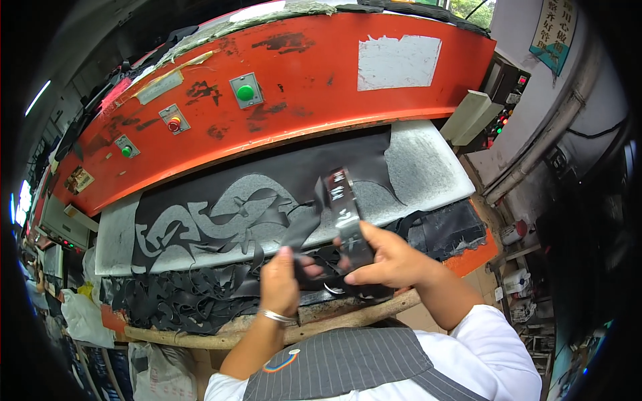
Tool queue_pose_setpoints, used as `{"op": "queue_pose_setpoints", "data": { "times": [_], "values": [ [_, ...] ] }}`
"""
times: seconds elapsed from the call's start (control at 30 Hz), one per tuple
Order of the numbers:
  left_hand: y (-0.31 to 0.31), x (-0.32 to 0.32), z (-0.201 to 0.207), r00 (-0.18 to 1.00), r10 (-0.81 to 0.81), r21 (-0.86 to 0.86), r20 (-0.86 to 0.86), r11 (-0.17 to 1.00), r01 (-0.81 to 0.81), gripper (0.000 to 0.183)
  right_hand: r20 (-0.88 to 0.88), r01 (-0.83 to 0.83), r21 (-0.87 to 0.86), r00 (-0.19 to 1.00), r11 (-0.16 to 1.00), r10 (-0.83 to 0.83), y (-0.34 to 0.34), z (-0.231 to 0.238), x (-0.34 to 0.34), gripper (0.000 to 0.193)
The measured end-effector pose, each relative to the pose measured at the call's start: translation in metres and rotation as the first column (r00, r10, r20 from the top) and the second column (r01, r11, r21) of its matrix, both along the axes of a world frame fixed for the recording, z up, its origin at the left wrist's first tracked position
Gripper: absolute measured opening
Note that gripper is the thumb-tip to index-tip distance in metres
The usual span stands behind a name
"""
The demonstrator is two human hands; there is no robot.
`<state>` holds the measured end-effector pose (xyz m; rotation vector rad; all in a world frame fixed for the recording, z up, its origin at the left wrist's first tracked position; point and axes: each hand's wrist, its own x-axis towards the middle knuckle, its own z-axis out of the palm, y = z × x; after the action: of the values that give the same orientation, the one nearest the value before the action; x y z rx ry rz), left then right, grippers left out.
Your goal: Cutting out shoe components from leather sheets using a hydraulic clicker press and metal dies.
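My right hand [394, 259] is closed on a dark, shiny steel cutting die [348, 217] with pale markings, held tilted above the near edge of the press bed. Between its thumb and fingers the die's lower end is gripped. My left hand [279, 284], a silver bangle at its wrist, pinches a black leather strip [304, 227] that rises beside the die. Some of its fingers are blurred. Behind both hands a black leather sheet [274, 164] lies on the pale cutting board [421, 160], with curved shapes cut out at its left and middle.
A red press beam [307, 73] spans the far side, carrying green buttons [246, 93] and a red one [174, 124]. Black leather offcuts [167, 297] heap along the near ledge, before a wooden rail [200, 341]. A control box [498, 100] stands at the right.
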<state>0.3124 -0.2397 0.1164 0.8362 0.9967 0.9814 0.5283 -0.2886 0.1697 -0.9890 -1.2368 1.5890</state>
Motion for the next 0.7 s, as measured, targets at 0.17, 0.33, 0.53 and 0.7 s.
{"op": "queue_pose_setpoints", "data": {
  "times": [0.17,0.33,0.53,0.7],
  "values": [
    [0.031,-0.172,-0.033,0.336,-0.16,-0.013,-0.928,0.916,0.4,0.041,0.641,0.027,0.234,0.748,0.972,-0.175,-0.005,0.018,0.074,0.052],
    [0.051,-0.138,0.019,0.382,0.154,0.284,-0.911,0.906,0.314,0.049,0.976,0.039,0.092,0.194,0.995,-0.098,0.002,-0.028,0.104,0.053],
    [0.088,0.021,-0.064,0.935,-0.068,-0.368,0.347,0.908,0.203,0.066,0.992,0.072,0.1,0.076,0.992,-0.105,-0.009,-0.083,0.106,0.05],
    [0.14,0.081,-0.098,0.85,0.246,-0.398,0.466,0.916,-0.046,0.047,0.943,0.025,0.329,0.04,0.944,-0.33,-0.034,-0.119,0.101,0.053]
  ]
}}
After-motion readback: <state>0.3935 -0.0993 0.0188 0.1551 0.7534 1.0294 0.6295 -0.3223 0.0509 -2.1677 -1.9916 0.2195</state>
